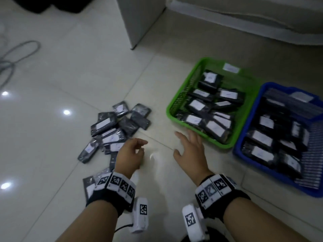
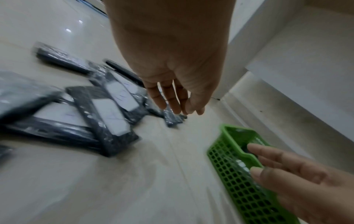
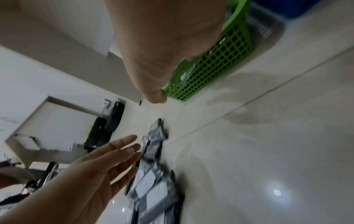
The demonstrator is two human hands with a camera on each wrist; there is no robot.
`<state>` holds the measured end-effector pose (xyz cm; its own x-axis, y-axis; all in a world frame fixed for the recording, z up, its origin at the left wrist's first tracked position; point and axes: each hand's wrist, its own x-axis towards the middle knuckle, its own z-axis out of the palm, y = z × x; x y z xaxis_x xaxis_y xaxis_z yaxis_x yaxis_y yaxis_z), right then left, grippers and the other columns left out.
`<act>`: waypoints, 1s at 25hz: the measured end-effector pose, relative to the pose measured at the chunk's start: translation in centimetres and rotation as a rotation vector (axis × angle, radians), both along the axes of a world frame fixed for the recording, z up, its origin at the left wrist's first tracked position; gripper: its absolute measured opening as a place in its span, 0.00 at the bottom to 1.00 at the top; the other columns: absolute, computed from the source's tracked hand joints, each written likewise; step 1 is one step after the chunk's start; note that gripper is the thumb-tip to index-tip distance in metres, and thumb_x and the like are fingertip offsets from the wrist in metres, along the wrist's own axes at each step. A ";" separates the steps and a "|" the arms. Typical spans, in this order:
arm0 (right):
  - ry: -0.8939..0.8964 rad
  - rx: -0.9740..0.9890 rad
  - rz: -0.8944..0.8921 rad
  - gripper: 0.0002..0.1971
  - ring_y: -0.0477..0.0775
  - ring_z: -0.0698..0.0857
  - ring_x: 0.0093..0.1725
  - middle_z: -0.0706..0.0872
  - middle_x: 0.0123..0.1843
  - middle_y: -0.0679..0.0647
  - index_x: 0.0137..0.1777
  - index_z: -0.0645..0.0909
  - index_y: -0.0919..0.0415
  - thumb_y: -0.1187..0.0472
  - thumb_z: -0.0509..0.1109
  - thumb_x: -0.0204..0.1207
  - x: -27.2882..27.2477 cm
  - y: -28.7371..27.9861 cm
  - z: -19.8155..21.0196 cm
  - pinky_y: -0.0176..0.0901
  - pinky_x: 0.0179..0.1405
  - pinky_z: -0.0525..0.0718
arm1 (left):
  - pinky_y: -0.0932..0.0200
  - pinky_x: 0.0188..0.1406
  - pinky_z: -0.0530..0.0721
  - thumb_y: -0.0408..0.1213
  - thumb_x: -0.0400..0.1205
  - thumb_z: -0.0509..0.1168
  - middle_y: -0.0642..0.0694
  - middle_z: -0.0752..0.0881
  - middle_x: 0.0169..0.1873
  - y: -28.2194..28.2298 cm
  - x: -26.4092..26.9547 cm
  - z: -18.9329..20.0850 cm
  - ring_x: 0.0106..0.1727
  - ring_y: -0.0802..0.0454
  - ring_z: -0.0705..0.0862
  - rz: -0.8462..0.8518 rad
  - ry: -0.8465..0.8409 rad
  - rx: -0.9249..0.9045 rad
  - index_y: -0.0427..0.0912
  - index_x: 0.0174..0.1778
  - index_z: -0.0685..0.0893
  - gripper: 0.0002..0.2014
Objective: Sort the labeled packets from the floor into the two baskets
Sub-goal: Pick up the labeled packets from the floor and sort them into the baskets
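Observation:
Several dark wrapped packets [image 1: 113, 130] with white labels lie in a loose pile on the tiled floor, left of centre. My left hand [image 1: 134, 151] hovers at the pile's near right edge with relaxed, slightly curled fingers and holds nothing. My right hand [image 1: 188, 147] is spread, empty, just left of the green basket [image 1: 176, 102], which holds several packets. The blue basket [image 1: 244, 145] to its right is also filled with packets. The left wrist view shows my left hand's fingers [image 2: 170, 100] hanging above the packets [image 2: 111, 115], touching none. The green basket [image 3: 210, 68] lies behind my right hand [image 3: 153, 75].
A white furniture block [image 1: 139, 20] stands behind the pile. A grey cable [image 1: 17, 55] loops on the floor at far left. A few more packets [image 1: 90, 186] lie beside my left wrist. Bare tile lies between my two hands.

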<state>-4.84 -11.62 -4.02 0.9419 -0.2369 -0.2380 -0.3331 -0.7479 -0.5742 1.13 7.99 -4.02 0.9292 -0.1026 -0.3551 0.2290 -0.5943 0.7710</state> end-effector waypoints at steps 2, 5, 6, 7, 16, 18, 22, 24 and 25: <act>0.021 0.053 0.093 0.30 0.52 0.54 0.81 0.58 0.82 0.50 0.78 0.68 0.47 0.58 0.67 0.75 0.6 3.9 -0.7 0.50 0.79 0.62 | 0.56 0.49 0.83 0.27 0.74 0.66 0.48 0.84 0.48 5.3 -1.1 -1.0 0.47 0.52 0.84 0.016 -0.018 0.162 0.52 0.46 0.87 0.14; 0.095 0.090 0.218 0.31 0.52 0.55 0.80 0.58 0.82 0.50 0.78 0.66 0.48 0.57 0.68 0.75 1.4 9.1 -2.6 0.46 0.80 0.61 | 0.57 0.54 0.77 0.28 0.71 0.71 0.46 0.83 0.51 11.2 -2.5 -3.0 0.53 0.45 0.83 0.080 -0.076 0.312 0.48 0.51 0.87 0.15; 0.125 0.091 0.255 0.31 0.53 0.55 0.80 0.58 0.82 0.51 0.79 0.65 0.49 0.57 0.69 0.75 1.7 10.5 -3.3 0.46 0.80 0.61 | 0.54 0.57 0.77 0.30 0.70 0.73 0.44 0.82 0.53 12.4 -2.8 -3.8 0.56 0.42 0.81 0.083 -0.073 0.364 0.46 0.53 0.87 0.16; 0.160 0.084 0.292 0.32 0.54 0.56 0.80 0.59 0.82 0.52 0.79 0.65 0.50 0.56 0.69 0.75 2.0 11.9 -4.1 0.46 0.79 0.60 | 0.51 0.60 0.74 0.33 0.69 0.75 0.43 0.81 0.57 13.5 -3.1 -4.5 0.59 0.40 0.80 0.063 -0.048 0.422 0.46 0.57 0.85 0.20; 0.279 0.108 0.156 0.25 0.57 0.77 0.59 0.73 0.60 0.55 0.66 0.74 0.56 0.57 0.77 0.69 3.8 15.6 -7.3 0.45 0.58 0.77 | 0.43 0.73 0.57 0.58 0.69 0.72 0.59 0.70 0.72 13.7 -3.5 -6.9 0.74 0.50 0.63 -0.154 0.087 0.640 0.62 0.73 0.68 0.36; 0.276 0.221 0.092 0.16 0.57 0.80 0.53 0.77 0.55 0.56 0.59 0.77 0.58 0.60 0.73 0.73 3.8 14.8 -7.3 0.41 0.49 0.77 | 0.40 0.76 0.52 0.61 0.67 0.71 0.57 0.72 0.69 13.1 -3.0 -7.1 0.74 0.50 0.65 -0.201 0.088 0.702 0.62 0.71 0.70 0.35; 0.183 0.392 -0.071 0.08 0.52 0.83 0.46 0.84 0.47 0.50 0.56 0.78 0.58 0.62 0.68 0.78 3.6 12.1 -6.6 0.29 0.32 0.76 | 0.34 0.79 0.42 0.61 0.69 0.71 0.54 0.79 0.59 11.8 -1.6 -6.8 0.68 0.50 0.72 -0.235 0.148 0.676 0.57 0.61 0.79 0.26; 0.114 0.425 -0.158 0.08 0.52 0.85 0.47 0.86 0.49 0.51 0.57 0.79 0.58 0.61 0.67 0.79 3.8 10.7 -6.1 0.31 0.35 0.79 | 0.37 0.80 0.39 0.56 0.72 0.71 0.58 0.83 0.49 11.2 -0.8 -6.1 0.58 0.57 0.77 -0.207 0.115 0.537 0.57 0.53 0.82 0.17; 0.081 0.452 -0.202 0.08 0.52 0.86 0.47 0.86 0.49 0.53 0.57 0.79 0.58 0.62 0.67 0.79 4.0 9.9 -5.8 0.29 0.34 0.79 | 0.40 0.81 0.41 0.55 0.71 0.72 0.60 0.83 0.44 10.8 -0.3 -5.4 0.52 0.60 0.78 -0.196 0.093 0.461 0.57 0.50 0.82 0.14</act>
<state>-0.82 -1.72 -9.79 0.8620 -0.2691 -0.4295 -0.5027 -0.3458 -0.7923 0.83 18.83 -9.46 0.8706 -0.0847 -0.4847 0.1346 -0.9065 0.4001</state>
